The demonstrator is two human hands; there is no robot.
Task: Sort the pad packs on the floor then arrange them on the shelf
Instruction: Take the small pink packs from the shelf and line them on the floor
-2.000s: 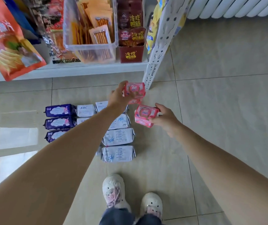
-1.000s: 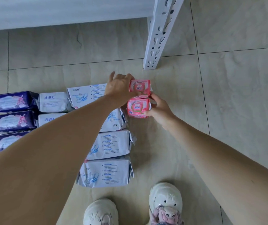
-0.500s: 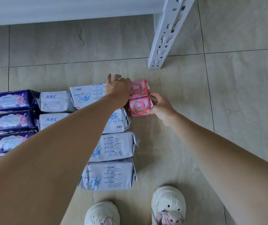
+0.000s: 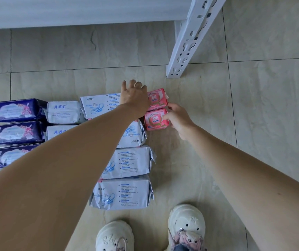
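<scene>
My left hand (image 4: 133,96) is stretched out low over the floor, fingers fairly straight & spread, its thumb side against the left edge of the far small pink plastic pad pack (image 4: 157,99); can't tell if the thumb actually hooks it. My right hand (image 4: 178,119) has loosely curled fingers w/ the tips on the right end of the near small pink plastic pad pack (image 4: 155,120), touching rather than lifting. Both pink packs lie flat on the beige tiled floor (image 4: 199,160), one just behind the other, edges touching, at the right end of the sorted rows.

Left of them: a column of four long white-and-blue plastic pad packs, far one (image 4: 98,105) partly under my left wrist, 2nd (image 4: 134,134) mostly hidden by my forearm, 3rd (image 4: 132,162), nearest (image 4: 123,192). Next col. left: two white "ABC" plastic pad packs (image 4: 63,112) (image 4: 58,132). Far left: three dark purple plastic pad packs (image 4: 14,109) (image 4: 14,133) (image 4: 5,156), stacked front to back on the floor.

White perforated metal shelf post (image 4: 186,46) stands on the floor just beyond the pink packs, to the right; white shelf board edge (image 4: 72,11) runs across the top. My two white chunky clog shoes (image 4: 115,236) (image 4: 186,225) at the bottom, right one w/ a pinkish charm.
</scene>
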